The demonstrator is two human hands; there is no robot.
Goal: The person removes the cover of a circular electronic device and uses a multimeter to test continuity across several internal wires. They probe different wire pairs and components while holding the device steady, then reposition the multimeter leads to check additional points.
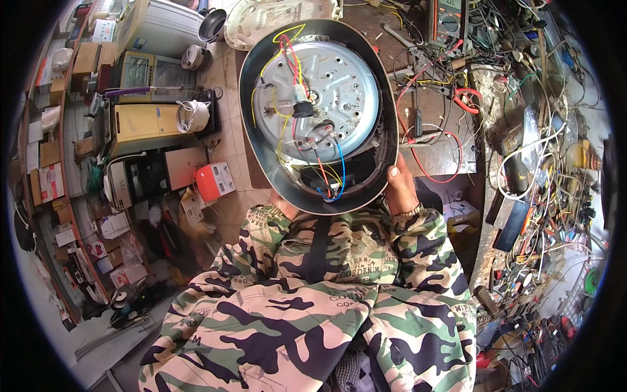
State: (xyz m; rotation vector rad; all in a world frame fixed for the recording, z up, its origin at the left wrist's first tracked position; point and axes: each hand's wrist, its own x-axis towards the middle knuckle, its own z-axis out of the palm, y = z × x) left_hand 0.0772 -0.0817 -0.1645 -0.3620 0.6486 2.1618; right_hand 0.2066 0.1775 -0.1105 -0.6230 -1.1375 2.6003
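An oval rice cooker body (395, 98) is in front of me with its open underside facing up. Inside it sits a round silvery metal pan (353, 98) with small holes. Red, yellow and blue wires (341, 163) run across it, and a white and black connector (302, 101) lies near its middle. My right hand (401, 189) grips the body's near right side, its thumb against the outer wall. At the near left, my left hand (284, 206) reaches under the body; its fingers are hidden behind the wall.
An off-white cover (281, 16) lies beyond the body. On the bench to the right are a multimeter (448, 23), red-handled pliers (467, 99) and tangled cables (522, 163). Appliances and a red and white box (214, 181) stand on the left, beside shelves of cartons (49, 183).
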